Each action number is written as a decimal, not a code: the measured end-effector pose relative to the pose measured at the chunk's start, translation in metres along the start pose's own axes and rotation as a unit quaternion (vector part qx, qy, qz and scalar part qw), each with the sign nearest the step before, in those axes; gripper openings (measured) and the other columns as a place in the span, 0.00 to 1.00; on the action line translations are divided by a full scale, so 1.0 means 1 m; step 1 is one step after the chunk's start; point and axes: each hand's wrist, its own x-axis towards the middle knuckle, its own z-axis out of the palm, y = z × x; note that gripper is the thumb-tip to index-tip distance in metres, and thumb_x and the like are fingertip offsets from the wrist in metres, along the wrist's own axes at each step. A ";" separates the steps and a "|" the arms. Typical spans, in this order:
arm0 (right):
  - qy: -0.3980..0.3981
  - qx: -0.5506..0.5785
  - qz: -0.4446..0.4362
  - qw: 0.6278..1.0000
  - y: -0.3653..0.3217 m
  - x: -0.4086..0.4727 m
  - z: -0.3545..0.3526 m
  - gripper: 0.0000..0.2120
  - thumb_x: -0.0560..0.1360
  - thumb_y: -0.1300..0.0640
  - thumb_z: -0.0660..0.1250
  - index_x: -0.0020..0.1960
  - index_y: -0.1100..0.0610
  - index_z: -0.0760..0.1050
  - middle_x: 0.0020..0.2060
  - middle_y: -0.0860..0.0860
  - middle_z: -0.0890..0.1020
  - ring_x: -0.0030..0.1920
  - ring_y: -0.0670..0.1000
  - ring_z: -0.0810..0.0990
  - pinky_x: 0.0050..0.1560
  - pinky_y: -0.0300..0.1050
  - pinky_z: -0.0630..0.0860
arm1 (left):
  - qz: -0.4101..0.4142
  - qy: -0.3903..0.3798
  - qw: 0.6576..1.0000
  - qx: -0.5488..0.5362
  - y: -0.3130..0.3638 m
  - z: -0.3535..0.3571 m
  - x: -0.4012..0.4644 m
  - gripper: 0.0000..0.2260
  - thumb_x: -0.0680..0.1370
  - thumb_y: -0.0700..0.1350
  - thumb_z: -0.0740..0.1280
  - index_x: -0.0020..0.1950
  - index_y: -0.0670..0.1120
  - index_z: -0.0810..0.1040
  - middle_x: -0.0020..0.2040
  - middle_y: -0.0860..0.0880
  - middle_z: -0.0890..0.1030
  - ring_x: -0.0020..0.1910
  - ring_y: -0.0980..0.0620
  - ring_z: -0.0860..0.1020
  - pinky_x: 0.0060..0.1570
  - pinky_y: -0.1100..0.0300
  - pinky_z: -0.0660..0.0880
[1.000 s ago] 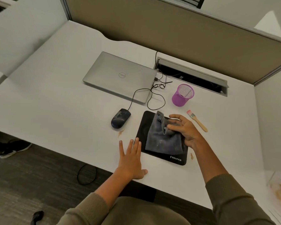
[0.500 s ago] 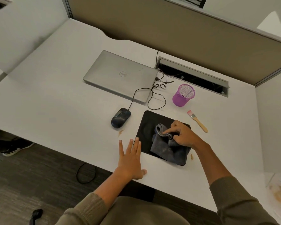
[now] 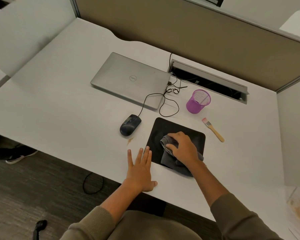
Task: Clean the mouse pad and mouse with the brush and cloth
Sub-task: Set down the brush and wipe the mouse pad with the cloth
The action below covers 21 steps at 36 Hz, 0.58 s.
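White desk (image 3: 59,104): my right hand (image 3: 183,149) bunches the cloth (image 3: 171,161) on the pad (image 3: 164,129). Left hand (image 3: 140,170) lies flat beside it. Mouse (image 3: 130,124) sits left of my grip, brush (image 3: 213,129) right.

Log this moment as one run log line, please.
phase: wiping mouse pad | right hand: grips cloth | left hand: flat on desk | brush, mouse: untouched

Your left hand (image 3: 141,170) lies flat, palm down, fingers straight and slightly spread, thumb out to the side. Your right hand (image 3: 183,148) reaches forward, fingers curled around a bunched grey cloth (image 3: 170,160). Both forearms are bare below olive sleeves.
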 end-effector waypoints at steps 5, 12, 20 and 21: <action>-0.012 -0.049 -0.100 0.994 -0.009 0.002 0.016 0.12 0.83 0.54 0.68 0.65 0.51 0.83 0.62 0.47 0.78 0.58 0.48 0.75 0.61 0.37 0.72 | -0.001 -0.004 1.000 -0.002 0.000 0.000 -0.001 0.55 0.78 0.75 0.59 0.82 0.46 0.27 0.81 0.43 0.24 0.81 0.38 0.26 0.70 0.25 0.26; 0.008 -0.075 -0.105 0.992 -0.023 0.047 0.000 0.13 0.83 0.59 0.67 0.65 0.54 0.82 0.61 0.50 0.78 0.61 0.51 0.74 0.64 0.43 0.74 | -0.003 -0.004 1.000 0.001 0.001 -0.002 -0.001 0.56 0.77 0.75 0.60 0.82 0.45 0.27 0.81 0.43 0.25 0.81 0.39 0.27 0.71 0.25 0.26; -0.009 -0.122 -0.137 0.983 -0.023 0.056 -0.005 0.11 0.80 0.60 0.67 0.61 0.54 0.83 0.57 0.51 0.80 0.58 0.52 0.75 0.57 0.47 0.76 | 0.002 -0.003 1.000 0.000 0.000 0.000 0.000 0.56 0.77 0.75 0.60 0.83 0.46 0.27 0.81 0.43 0.24 0.81 0.40 0.26 0.71 0.25 0.28; 0.000 -0.119 -0.123 0.985 -0.025 0.060 -0.004 0.11 0.80 0.61 0.67 0.59 0.56 0.84 0.56 0.52 0.80 0.58 0.54 0.76 0.57 0.47 0.75 | 0.002 -0.004 1.000 0.001 0.000 0.001 0.000 0.56 0.77 0.75 0.61 0.83 0.46 0.27 0.81 0.43 0.24 0.81 0.40 0.26 0.71 0.25 0.27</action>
